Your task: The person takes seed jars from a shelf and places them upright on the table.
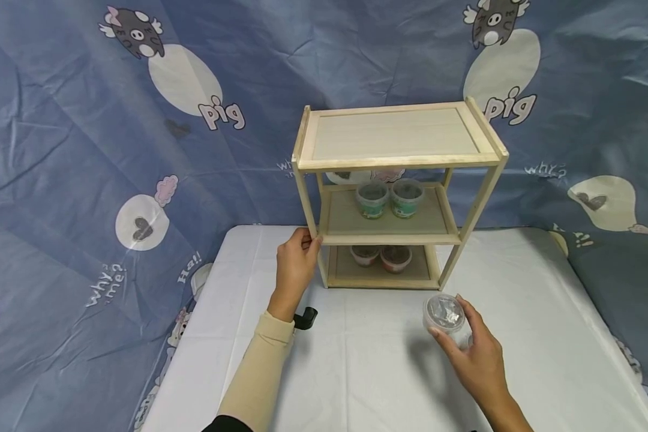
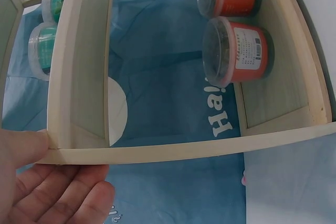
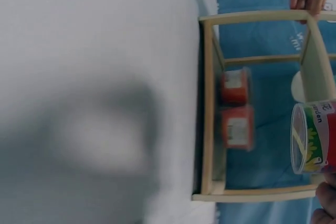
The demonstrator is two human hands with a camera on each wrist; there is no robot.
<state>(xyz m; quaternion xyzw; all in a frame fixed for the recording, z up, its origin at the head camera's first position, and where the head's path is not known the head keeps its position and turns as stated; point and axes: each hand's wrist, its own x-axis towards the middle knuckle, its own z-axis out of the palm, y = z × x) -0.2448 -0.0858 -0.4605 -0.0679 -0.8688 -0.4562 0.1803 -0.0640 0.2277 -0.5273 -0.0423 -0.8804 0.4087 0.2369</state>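
A small three-tier wooden shelf rack (image 1: pixel 394 135) stands on the white-covered table. My left hand (image 1: pixel 296 264) grips its left front post at the middle shelf, thumb on one side and fingers on the other in the left wrist view. In front of the rack's right side, my right hand (image 1: pixel 480 357) holds a round plastic tub (image 1: pixel 445 313) above the table, thumb and fingers around its sides. A red, green and yellow printed label shows on that tub (image 3: pixel 317 137) in the right wrist view; its far end is cut off there.
Two green-labelled tubs (image 1: pixel 405 206) sit side by side on the middle shelf. On the bottom shelf are two red-labelled tubs (image 2: pixel 245 51). A blue cloth (image 1: pixel 259 66) with pig prints hangs behind and beside the white tabletop (image 1: pixel 367 360).
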